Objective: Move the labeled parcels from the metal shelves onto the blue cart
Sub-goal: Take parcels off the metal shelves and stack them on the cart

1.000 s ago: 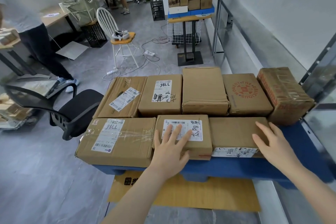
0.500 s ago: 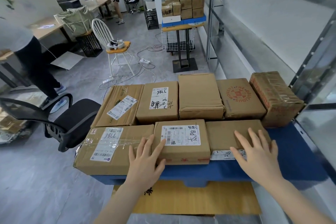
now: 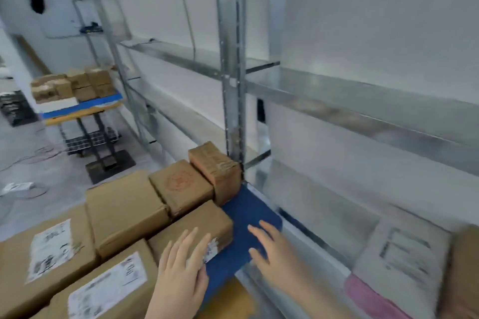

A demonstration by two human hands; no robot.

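Cardboard lies under the fingers point(image 3: 190, 241) of the left hand point(image 3: 184, 267), which are straight and a little spread on the top of a plain parcel point(image 3: 199, 220) at that parcel's near right corner. The fingers point(image 3: 261, 234) of the right hand point(image 3: 274, 254) are straight and fanned apart over the bare right corner of the blue cart point(image 3: 246, 212). Motion blur makes it hard to tell whether they touch the deck or hover just above it. Neither hand grips anything. Behind the plain parcel, along the cart's far edge, a red-stamped parcel point(image 3: 181, 184) sits between a taped parcel point(image 3: 215, 166) at the far right corner and a large unmarked parcel point(image 3: 127, 212). Two labeled parcels point(image 3: 44, 254) point(image 3: 103, 285) fill the cart's left side. The cart's right edge stands just beside the metal shelves point(image 3: 363, 101), the taped parcel against an upright post point(image 3: 232, 72). On the lowest shelf, to the right of the right hand, a pale parcel point(image 3: 404, 251) with a printed label lies beside a brown parcel point(image 3: 464, 267) at the picture's edge, with a pink item point(image 3: 370, 295) in front of it. Farther along the shelves stands a second cart point(image 3: 77, 106) loaded with boxes.
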